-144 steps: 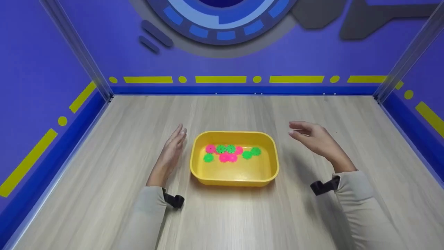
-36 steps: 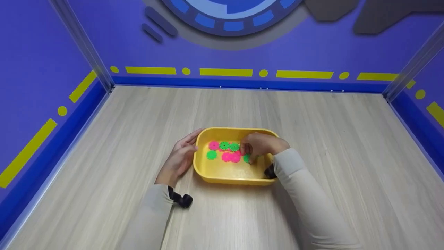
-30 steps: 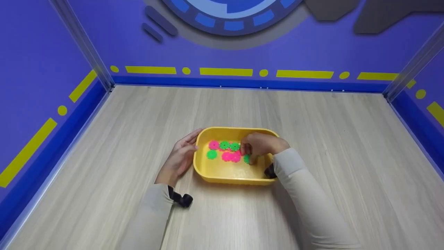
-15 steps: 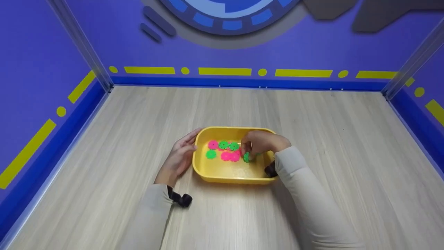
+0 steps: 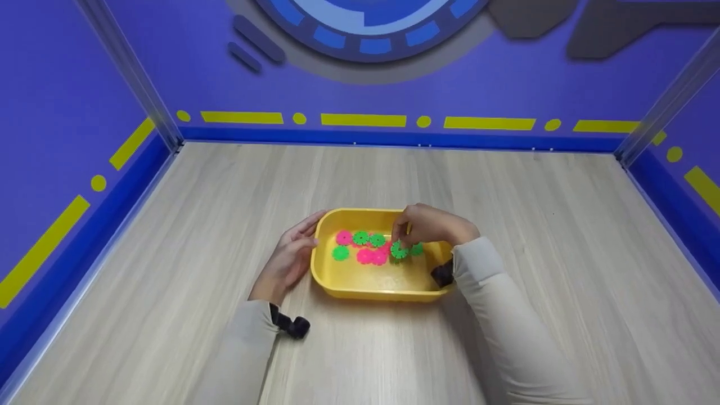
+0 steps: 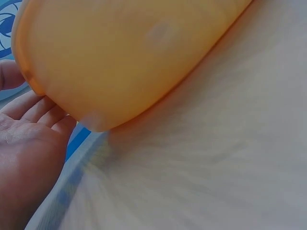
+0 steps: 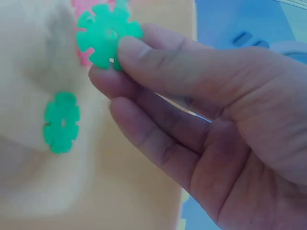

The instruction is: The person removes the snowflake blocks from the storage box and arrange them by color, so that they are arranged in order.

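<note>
A yellow plastic tub [image 5: 382, 293] stands on the table with pink and green snowflake discs in it. My left hand [image 5: 283, 259] grips the tub's left end, its thumb at the rim and its fingers along the outer wall [image 6: 124, 62]. Over the tub's right half, my right hand [image 5: 434, 223] pinches a green snowflake disc [image 7: 103, 36] between thumb and fingers, its notched face showing. Another green disc [image 7: 62, 123] lies on the tub floor below that hand. Several pink discs [image 5: 371, 257] lie left of the held one, with green discs [image 5: 360, 238] among them.
The wood-grain table [image 5: 259, 180] is enclosed by blue-purple panels [image 5: 360, 95] with yellow stripes at the back and sides. Black wrist cameras [image 5: 298, 327] are strapped at both cuffs; the right one [image 5: 442, 274] hangs inside the tub's right end.
From beside the tub, my left hand came to its left end and my right hand reached in. In the last second the right hand rose slightly, lifting a green snowflake disc.
</note>
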The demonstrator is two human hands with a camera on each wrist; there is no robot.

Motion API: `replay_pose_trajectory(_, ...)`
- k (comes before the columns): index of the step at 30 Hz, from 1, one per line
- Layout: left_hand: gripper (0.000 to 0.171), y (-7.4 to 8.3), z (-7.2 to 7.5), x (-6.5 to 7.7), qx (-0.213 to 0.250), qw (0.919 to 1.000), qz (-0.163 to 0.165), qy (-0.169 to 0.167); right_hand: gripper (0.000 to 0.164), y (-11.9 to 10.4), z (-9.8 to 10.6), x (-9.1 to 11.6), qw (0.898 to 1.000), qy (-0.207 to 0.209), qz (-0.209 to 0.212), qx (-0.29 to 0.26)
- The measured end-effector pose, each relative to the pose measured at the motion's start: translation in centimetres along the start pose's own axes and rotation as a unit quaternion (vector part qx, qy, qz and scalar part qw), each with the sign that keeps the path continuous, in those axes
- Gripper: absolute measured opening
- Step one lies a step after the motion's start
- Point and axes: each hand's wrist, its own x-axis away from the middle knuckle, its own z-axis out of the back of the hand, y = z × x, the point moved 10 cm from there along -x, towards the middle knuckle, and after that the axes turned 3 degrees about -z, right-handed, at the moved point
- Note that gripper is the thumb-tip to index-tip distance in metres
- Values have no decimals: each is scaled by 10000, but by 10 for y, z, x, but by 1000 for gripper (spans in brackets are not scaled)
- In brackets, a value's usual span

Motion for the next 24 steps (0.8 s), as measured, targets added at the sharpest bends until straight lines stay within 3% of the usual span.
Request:
replay_pose_trajectory(10,64,2,3,0,-73,10000,47,43,15,9,24,14,9978,496,-221,-384)
replay_pose_trajectory(16,65,1,3,0,14,10000,26,52,17,15,34,23,9952,720,-107,-646)
replay_pose_trajectory(24,64,0,1,1,-61,9999,33,82,17,36,50,37,9879,1339,-191,-756)
